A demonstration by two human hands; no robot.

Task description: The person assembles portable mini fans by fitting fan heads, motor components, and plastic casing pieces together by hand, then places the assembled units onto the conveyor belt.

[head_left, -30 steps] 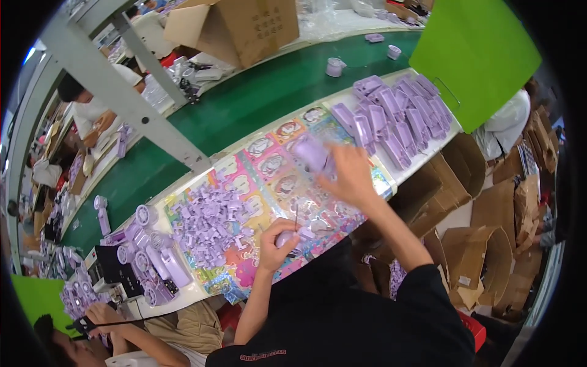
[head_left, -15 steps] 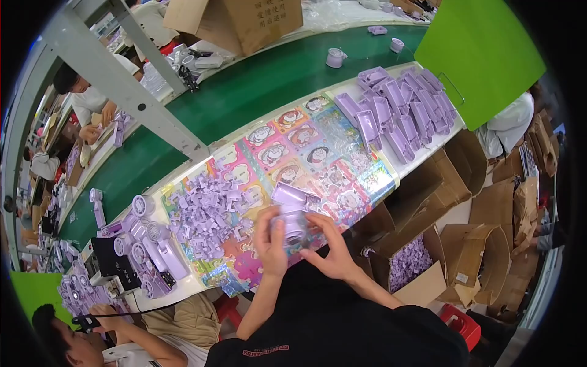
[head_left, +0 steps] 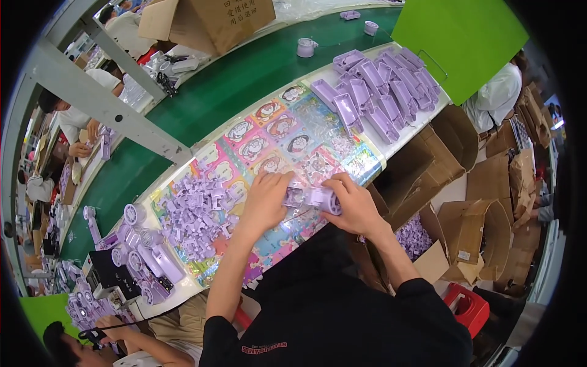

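Low over the picture-printed mat (head_left: 281,129), both my hands grip one lilac plastic housing (head_left: 319,197) lying crosswise between them. Its round, ring-like end is at the right, with the fingers and thumb of my right hand (head_left: 356,207) closed around it. At the other end, my left hand (head_left: 264,202) has its fingers bent over the housing and hides part of it. A heap of small lilac plastic pieces (head_left: 195,211) lies on the mat left of my left hand. Beyond my right hand, long trough-shaped lilac shells (head_left: 382,92) are piled at the table's far right end.
Round-headed lilac assemblies (head_left: 143,257) and a black box (head_left: 115,269) occupy the left end, near a seated co-worker (head_left: 79,345). A green conveyor belt (head_left: 214,104) runs behind the table. Cardboard boxes (head_left: 477,235) and a red stool (head_left: 468,309) stand at the right.
The housing has gone from raised and tilted near my body to low over the mat, its round end now rightward. My right hand has closed on that end. The view has shifted slightly.
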